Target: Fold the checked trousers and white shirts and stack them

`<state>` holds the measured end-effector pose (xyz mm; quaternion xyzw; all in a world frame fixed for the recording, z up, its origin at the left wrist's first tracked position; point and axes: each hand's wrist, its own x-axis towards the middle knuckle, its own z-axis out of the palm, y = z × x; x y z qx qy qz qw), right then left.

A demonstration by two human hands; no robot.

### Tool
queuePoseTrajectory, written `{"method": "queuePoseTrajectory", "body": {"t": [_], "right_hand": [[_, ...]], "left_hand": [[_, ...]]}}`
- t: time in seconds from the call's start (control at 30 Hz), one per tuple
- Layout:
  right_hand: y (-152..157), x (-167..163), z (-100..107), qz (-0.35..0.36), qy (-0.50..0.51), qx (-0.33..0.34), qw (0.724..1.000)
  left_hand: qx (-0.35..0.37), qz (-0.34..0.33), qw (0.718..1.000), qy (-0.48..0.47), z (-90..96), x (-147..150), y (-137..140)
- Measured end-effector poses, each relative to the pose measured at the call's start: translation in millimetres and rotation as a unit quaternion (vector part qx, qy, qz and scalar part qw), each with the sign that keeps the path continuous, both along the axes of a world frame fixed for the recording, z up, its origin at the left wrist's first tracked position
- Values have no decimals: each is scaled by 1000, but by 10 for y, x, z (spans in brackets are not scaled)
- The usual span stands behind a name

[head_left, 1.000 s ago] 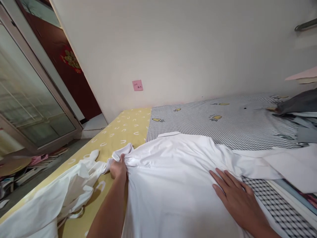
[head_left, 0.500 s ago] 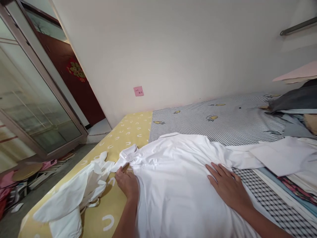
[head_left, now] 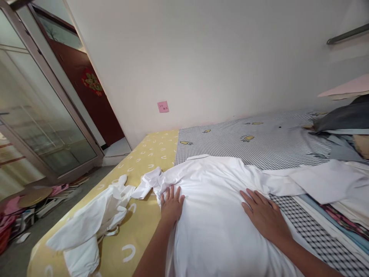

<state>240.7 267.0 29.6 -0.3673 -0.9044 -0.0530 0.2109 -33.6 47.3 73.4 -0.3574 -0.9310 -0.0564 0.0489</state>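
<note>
A white long-sleeved shirt (head_left: 213,219) lies spread on the bed, its collar toward the wall. My left hand (head_left: 172,204) rests flat on the shirt's left side just below the bunched sleeve, fingers apart. On the right side of the shirt my right hand (head_left: 263,213) lies palm down with its fingers spread. The left sleeve is crumpled and its end lies on the yellow sheet (head_left: 129,238). To the right, the other sleeve stretches out toward a pile of pale clothes. Wrinkles run across the upper part of the shirt.
Another crumpled white garment (head_left: 86,223) lies at the left of the bed. Folded clothes (head_left: 340,215) lie at the right, and dark clothing (head_left: 340,115) is heaped further back. A checked sheet (head_left: 219,142) reaches the wall. Assorted items (head_left: 40,200) sit on the floor at left.
My left hand has moved right from the sleeve near the shirt's edge and now lies flat on the shirt. My right hand stays in place. The view has shifted slightly.
</note>
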Motion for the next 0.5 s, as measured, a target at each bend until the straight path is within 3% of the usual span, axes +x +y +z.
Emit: {"method": "queuePoseTrajectory", "body": {"t": [0.23, 0.5], "right_hand": [[-7, -14, 73, -8, -22, -12, 1000], [-39, -40, 235, -6, -17, -67, 998]], "left_hand": [[8, 77, 996, -55, 118, -322, 291], [34, 115, 988, -101, 249, -680, 511]]}}
